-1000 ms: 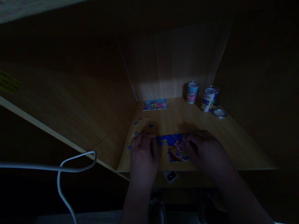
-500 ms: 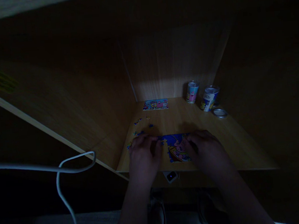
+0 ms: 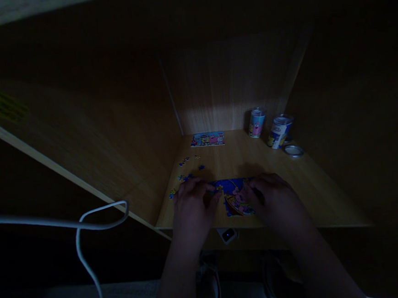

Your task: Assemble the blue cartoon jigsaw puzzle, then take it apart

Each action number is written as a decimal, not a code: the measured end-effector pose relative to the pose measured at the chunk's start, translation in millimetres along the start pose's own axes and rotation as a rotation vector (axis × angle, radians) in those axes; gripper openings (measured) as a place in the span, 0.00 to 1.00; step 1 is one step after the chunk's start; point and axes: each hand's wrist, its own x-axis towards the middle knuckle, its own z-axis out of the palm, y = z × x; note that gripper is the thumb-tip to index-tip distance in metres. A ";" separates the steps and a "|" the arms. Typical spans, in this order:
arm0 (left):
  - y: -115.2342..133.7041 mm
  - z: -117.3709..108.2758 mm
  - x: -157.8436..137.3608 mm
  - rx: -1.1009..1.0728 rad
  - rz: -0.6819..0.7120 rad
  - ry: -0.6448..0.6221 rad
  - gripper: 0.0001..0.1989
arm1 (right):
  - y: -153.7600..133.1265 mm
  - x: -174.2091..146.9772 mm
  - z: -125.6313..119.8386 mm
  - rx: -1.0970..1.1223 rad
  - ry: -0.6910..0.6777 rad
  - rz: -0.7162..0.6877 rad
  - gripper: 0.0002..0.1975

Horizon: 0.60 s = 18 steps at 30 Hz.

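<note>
We see the wooden shelf [image 3: 241, 157] as dim and steady as a moment ago, and on it our right hand [image 3: 275, 196] stays put, fingers curled and thumb extended at the right side of the puzzle [image 3: 235, 200]; we cannot tell whether it grips or merely steadies. What changes is our left hand [image 3: 191, 207]: thumb and forefinger edge rightward to the puzzle's upper left, tips close together, though we cannot tell whether they pinch a piece. That small shift, we judge, brings the work onto the notched left end, where the lower corner is bare wood. The puzzle itself lies flat between our hands, near the shelf's front edge, part joined and seemingly unmoved. Beyond it the nearer can [image 3: 279, 132], the farther can [image 3: 256, 124], the flat cartoon picture [image 3: 207, 139] and the round lid [image 3: 293, 150] keep their places, and smallest of all, we find a loose blue piece [image 3: 201, 167] lying apart, beyond our left hand
</note>
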 end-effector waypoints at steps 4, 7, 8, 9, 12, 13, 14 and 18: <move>-0.2 -2.6 1.0 -0.060 0.024 -0.013 0.07 | -0.1 0.1 -0.2 -0.007 0.001 -0.002 0.12; 0.5 -5.4 2.0 -0.094 0.049 -0.049 0.06 | 0.6 0.3 0.3 -0.009 -0.007 -0.005 0.13; 0.8 -6.1 2.3 -0.104 0.053 -0.060 0.07 | 1.0 0.3 0.6 -0.009 -0.008 -0.007 0.13; 1.1 -6.6 2.6 -0.114 0.055 -0.069 0.07 | 1.3 0.3 0.9 -0.008 -0.006 -0.009 0.13; 1.8 -7.2 2.7 -0.144 0.042 -0.076 0.07 | 1.4 0.3 1.0 -0.007 0.004 -0.010 0.13; 2.0 -7.2 2.6 -0.153 0.037 -0.075 0.07 | 1.2 0.3 0.8 -0.005 0.003 -0.008 0.13; 2.0 -7.2 2.5 -0.162 0.033 -0.074 0.07 | 0.9 0.3 0.4 -0.003 -0.001 -0.005 0.13; 1.7 -7.4 2.0 -0.179 0.020 -0.086 0.06 | 0.1 0.1 -0.6 0.008 -0.014 0.002 0.12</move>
